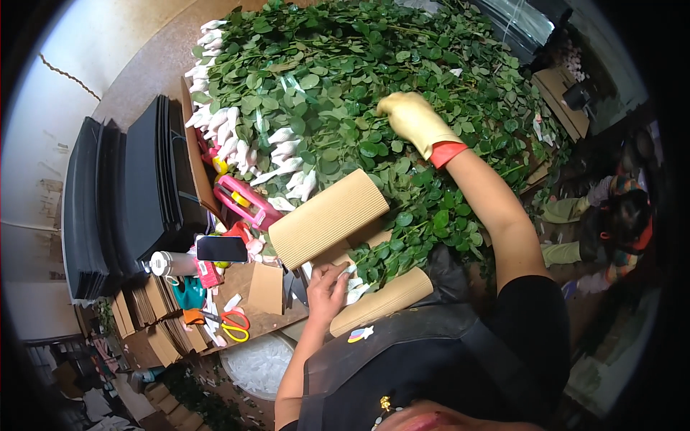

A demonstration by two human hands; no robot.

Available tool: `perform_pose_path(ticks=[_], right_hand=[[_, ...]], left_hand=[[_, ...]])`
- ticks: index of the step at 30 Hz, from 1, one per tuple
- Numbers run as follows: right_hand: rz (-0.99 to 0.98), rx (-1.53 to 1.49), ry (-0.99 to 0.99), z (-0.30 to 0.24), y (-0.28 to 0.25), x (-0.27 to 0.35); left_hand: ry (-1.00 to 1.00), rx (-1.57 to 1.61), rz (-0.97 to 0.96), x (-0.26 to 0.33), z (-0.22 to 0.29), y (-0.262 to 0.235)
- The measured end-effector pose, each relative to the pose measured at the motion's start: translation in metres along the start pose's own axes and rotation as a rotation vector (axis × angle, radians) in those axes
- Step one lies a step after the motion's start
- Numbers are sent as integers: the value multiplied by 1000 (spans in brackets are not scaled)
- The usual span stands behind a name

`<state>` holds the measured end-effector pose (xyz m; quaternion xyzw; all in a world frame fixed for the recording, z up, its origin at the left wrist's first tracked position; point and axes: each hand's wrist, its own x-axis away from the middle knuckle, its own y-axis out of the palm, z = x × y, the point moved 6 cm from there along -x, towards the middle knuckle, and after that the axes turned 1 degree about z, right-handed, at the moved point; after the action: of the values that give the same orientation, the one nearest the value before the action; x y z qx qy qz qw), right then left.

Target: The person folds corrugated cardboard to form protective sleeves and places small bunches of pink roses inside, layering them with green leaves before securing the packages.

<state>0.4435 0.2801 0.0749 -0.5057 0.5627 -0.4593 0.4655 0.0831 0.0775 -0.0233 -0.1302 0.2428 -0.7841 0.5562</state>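
My bare left hand (327, 289) is closed at the near edge of the table, its fingertips on a white-wrapped flower head (352, 269). More wrapped heads and leafy stems (395, 262) lie beside it, between two curved pieces of tan corrugated cardboard: an upper one (330, 215) and a lower one (384, 302). Farther off, my right hand (417, 123), in a yellow glove with a red cuff, reaches over a large heap of green leafy stems (345, 65). Its fingers curl down toward the leaves; whether a stem is in them is hidden.
A pink tape dispenser (246, 201), a phone (221, 248) on a tumbler (172, 263), and scissors (233, 325) crowd the left side. Black folded sheets (151, 172) stand behind them. A white tub (259, 363) sits below the table edge. Another person (625, 215) is at far right.
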Motion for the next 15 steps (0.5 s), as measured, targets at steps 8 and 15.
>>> perform_pose_path(ticks=[8,15], right_hand=[[-261,458,-62,7,90,-44],[693,-42,-300,-4,-41,0]], left_hand=[[81,-63,11,0,0,4],[122,-41,52,0,-1,3]])
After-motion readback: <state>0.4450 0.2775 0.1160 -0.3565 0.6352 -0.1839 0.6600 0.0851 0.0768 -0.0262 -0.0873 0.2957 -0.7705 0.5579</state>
